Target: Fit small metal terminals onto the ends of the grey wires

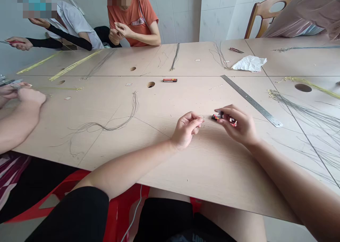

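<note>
My left hand [187, 128] rests on the wooden table [164, 146] with its fingers curled in a pinch around a thin wire end that is too fine to see well. My right hand [237, 123] is closed on a small red and black tool [216, 117], its tip pointing left toward the left hand's fingertips. The two hands are a short gap apart near the middle of the table.
A steel ruler [251, 100] lies diagonally to the right. Bundles of thin wires [305, 111] spread at right; another wire bundle [119, 121] lies at left. A second red and black tool [170, 80], crumpled paper [249, 63]. Other people's hands [23, 95] work left and across.
</note>
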The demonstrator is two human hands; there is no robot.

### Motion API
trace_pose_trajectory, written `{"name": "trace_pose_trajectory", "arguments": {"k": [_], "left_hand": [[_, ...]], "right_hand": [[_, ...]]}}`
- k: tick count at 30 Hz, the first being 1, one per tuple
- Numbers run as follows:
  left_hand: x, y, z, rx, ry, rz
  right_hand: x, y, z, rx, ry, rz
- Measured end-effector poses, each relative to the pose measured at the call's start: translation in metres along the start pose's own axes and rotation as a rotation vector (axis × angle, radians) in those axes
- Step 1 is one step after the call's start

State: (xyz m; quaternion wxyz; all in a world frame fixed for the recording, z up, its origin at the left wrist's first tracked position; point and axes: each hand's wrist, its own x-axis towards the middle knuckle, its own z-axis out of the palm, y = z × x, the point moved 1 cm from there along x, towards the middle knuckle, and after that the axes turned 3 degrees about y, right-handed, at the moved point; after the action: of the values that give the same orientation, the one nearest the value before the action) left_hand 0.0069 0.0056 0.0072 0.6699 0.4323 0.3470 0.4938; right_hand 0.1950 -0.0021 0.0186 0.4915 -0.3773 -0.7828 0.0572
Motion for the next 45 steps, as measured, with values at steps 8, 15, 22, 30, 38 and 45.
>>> {"name": "trace_pose_trajectory", "arguments": {"k": [8, 15, 22, 30, 38, 45], "left_hand": [[-0.002, 0.0, 0.003, -0.044, -0.055, -0.049], [-0.003, 0.0, 0.005, -0.048, -0.077, -0.049], [-0.003, 0.0, 0.005, -0.032, -0.071, -0.053], [-0.003, -0.001, 0.004, -0.011, -0.062, -0.056], [-0.003, -0.001, 0.003, 0.013, -0.035, -0.015], [-0.003, -0.001, 0.003, 0.038, -0.024, -0.001]], "right_hand": [[-0.004, -0.017, 0.013, -0.012, 0.018, -0.176], [-0.002, -0.017, 0.012, -0.046, 0.002, -0.214], [-0.001, -0.017, 0.014, -0.057, 0.018, -0.212], [-0.003, -0.015, 0.014, -0.067, 0.011, -0.185], [-0.003, -0.014, 0.016, -0.097, 0.022, -0.175], [-0.004, -0.013, 0.017, -0.097, 0.032, -0.157]]}}
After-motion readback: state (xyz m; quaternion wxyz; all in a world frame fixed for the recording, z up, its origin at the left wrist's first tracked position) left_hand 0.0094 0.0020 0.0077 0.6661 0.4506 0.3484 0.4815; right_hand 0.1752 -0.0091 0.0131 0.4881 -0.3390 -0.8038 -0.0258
